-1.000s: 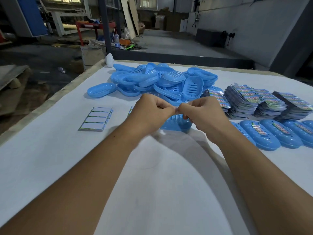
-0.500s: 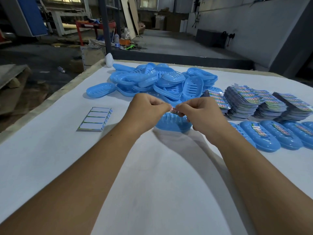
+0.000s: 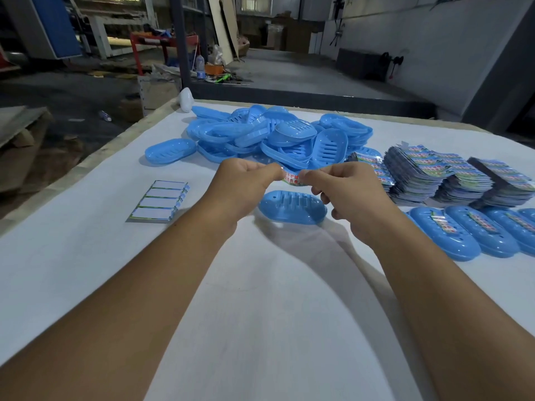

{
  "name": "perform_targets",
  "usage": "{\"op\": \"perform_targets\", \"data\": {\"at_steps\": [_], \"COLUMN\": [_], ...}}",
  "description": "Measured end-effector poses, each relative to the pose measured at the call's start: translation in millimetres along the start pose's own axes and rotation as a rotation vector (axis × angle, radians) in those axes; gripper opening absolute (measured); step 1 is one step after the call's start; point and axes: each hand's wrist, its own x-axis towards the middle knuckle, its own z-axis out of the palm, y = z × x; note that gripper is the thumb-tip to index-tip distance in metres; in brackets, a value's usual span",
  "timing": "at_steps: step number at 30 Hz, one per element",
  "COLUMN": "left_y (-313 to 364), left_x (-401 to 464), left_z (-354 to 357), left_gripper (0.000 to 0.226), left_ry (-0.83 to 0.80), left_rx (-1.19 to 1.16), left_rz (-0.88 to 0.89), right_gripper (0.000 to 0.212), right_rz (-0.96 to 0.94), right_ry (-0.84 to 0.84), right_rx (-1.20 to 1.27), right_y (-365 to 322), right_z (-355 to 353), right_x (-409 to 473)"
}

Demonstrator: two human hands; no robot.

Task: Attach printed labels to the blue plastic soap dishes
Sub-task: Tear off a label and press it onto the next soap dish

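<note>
A printed label (image 3: 291, 178) with red writing is stretched between my left hand (image 3: 246, 183) and my right hand (image 3: 344, 192), each pinching one end. Just below it a blue soap dish (image 3: 292, 208) lies upside down on the white table, touched by neither hand. A heap of unlabelled blue dishes (image 3: 278, 137) sits behind my hands. Labelled dishes (image 3: 445, 235) lie in a row at the right.
Stacks of printed label sheets (image 3: 434, 175) stand at the right, behind the labelled row. A small stack of white-faced sheets (image 3: 159, 201) lies at the left. The table's left edge (image 3: 86, 166) runs diagonally, with a workshop floor beyond.
My hands have moved apart and risen a little, drawing the label out between them. The soap dish under them is now uncovered.
</note>
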Motion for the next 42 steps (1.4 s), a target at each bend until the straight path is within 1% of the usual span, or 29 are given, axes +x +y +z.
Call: {"op": "perform_targets", "data": {"at_steps": [2, 5, 8, 9, 11, 13, 17, 26, 33, 42], "left_y": [-2, -11, -15, -15, -16, -17, -23, -22, -22, -21], "left_x": [2, 6, 7, 8, 11, 14, 16, 18, 21, 20], "left_z": [-1, 1, 7, 10, 16, 19, 21, 19, 19, 17], "left_gripper": [0.025, 0.037, 0.043, 0.044, 0.046, 0.046, 0.040, 0.038, 0.037, 0.036], "left_ry": [0.030, 0.076, 0.071, 0.061, 0.054, 0.074, 0.099, 0.072, 0.054, 0.058], "left_rx": [0.036, 0.125, 0.209, 0.222, 0.265, 0.325, 0.417, 0.392, 0.448, 0.505], "left_rz": [-0.008, 0.059, 0.106, 0.096, 0.079, 0.077, 0.087, 0.066, 0.034, 0.054], "right_gripper": [0.029, 0.031, 0.046, 0.047, 0.041, 0.036, 0.043, 0.039, 0.047, 0.042], "right_rz": [0.011, 0.047, 0.070, 0.081, 0.107, 0.118, 0.135, 0.141, 0.129, 0.114], "right_ry": [-0.002, -0.008, -0.005, 0.001, 0.005, 0.003, -0.001, 0.018, 0.015, 0.016], "right_rx": [-0.001, 0.001, -0.010, -0.015, -0.026, -0.039, -0.113, -0.166, -0.232, -0.254], "right_y": [1, 3, 6, 8, 11, 13, 17, 18, 18, 21], "right_z": [0, 2, 2, 2, 3, 4, 8, 10, 10, 11], "right_x": [0, 0, 2, 3, 4, 5, 8, 12, 13, 15]}}
